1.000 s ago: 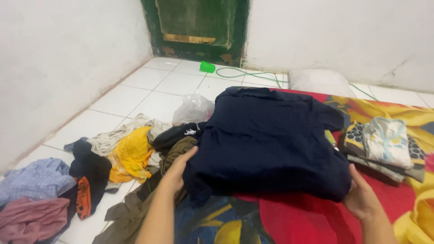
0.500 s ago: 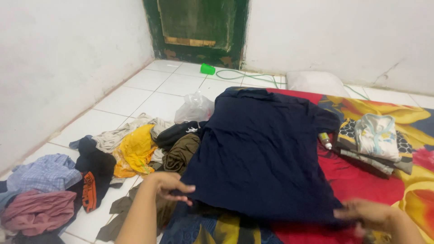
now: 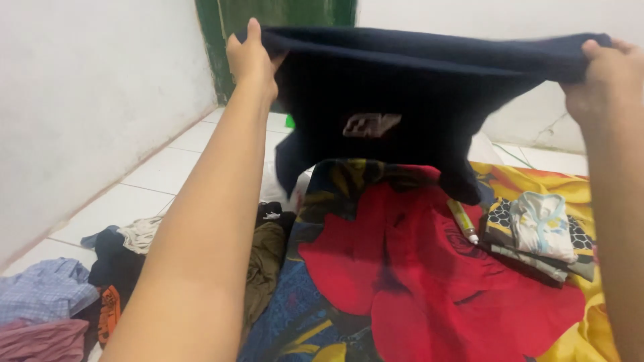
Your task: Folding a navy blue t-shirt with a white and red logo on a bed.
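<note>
Both hands up high, left hand (image 3: pixel 251 57) & right hand (image 3: pixel 607 70) w/ fingers clenched on the top edge of the navy t-shirt (image 3: pixel 396 100), which hangs limp over the red floral mattress (image 3: pixel 429 281); soft, light, best gripped at corners.

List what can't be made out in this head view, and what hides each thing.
- Green door: mostly hidden behind the raised navy shirt.
- Left hand and right hand: each grip is closed on the shirt's top edge; fingertips hidden in the cloth.
- Clothes pile on the floor: cut off by the left and bottom edges, partly behind the left forearm.
- Small tube: too small to identify.
</note>
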